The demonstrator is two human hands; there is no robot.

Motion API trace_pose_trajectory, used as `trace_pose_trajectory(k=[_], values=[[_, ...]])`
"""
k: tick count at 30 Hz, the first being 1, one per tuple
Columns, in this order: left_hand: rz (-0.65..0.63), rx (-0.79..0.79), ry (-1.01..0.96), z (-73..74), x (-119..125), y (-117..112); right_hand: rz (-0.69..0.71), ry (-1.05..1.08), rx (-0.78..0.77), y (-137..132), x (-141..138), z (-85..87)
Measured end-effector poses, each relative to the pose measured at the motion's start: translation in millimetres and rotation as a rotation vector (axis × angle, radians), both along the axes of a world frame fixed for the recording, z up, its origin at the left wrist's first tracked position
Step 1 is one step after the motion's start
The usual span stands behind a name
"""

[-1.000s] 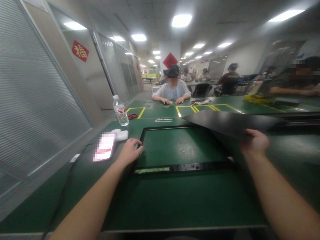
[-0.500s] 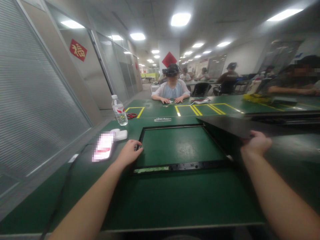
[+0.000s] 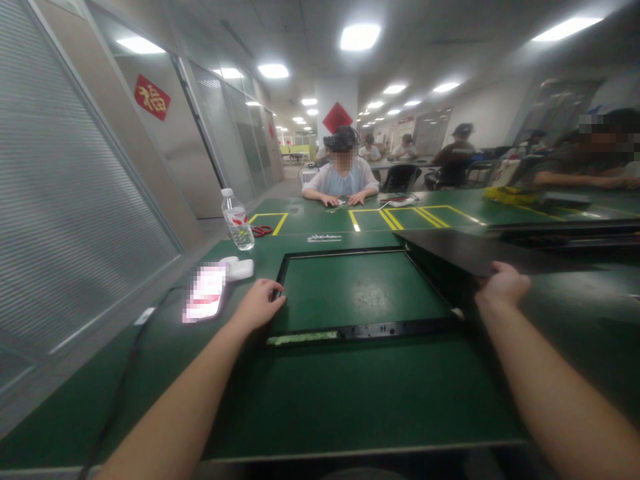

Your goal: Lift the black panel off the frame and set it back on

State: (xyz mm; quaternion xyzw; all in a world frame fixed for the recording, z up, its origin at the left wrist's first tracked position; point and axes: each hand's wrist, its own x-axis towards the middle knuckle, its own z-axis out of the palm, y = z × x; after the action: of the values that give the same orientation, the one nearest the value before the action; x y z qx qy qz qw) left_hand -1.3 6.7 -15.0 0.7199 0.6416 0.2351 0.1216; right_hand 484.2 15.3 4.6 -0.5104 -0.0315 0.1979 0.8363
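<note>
A black rectangular frame [image 3: 400, 330] lies flat on the green table, with a green strip like a circuit board [image 3: 303, 339] along its near side at the left. My left hand [image 3: 257, 303] is closed around the frame's left side, thumb and fingers pinching it. To the right, my right hand [image 3: 504, 285] grips the near edge of a thin dark flat panel [image 3: 465, 252]. That panel is tilted above the table beside the frame's right side, its far left corner close to the frame's far right corner. The fingers under the panel are partly hidden.
Left of the frame are a phone [image 3: 206, 293], a white case [image 3: 241, 269], a water bottle [image 3: 237, 220] and red-handled scissors [image 3: 261, 231]. Small white pieces [image 3: 324, 237] lie beyond the frame. A person [image 3: 341, 177] sits across the table; a dark long object [image 3: 575, 233] lies at right.
My right hand has shifted slightly left with the dark panel's near edge. My left hand stays on the frame, which lies in the same place.
</note>
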Motion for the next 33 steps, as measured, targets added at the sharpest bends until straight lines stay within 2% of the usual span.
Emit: trace_pose_trajectory(k=[7, 19, 33], values=[[-0.008, -0.004, -0.012, -1.2, -0.9, 0.0, -0.035, 0.031, 0.017, 1.3, -1.1, -1.3], [-0.016, 0.006, 0.002, -2.2, -0.8, 0.7, -0.046, 0.058, 0.026, 6.8, 2.4, -13.1], [-0.014, -0.004, -0.004, -1.0, 0.1, 0.0, -0.048, 0.24, -0.074, 12.9, 14.9, -30.5]])
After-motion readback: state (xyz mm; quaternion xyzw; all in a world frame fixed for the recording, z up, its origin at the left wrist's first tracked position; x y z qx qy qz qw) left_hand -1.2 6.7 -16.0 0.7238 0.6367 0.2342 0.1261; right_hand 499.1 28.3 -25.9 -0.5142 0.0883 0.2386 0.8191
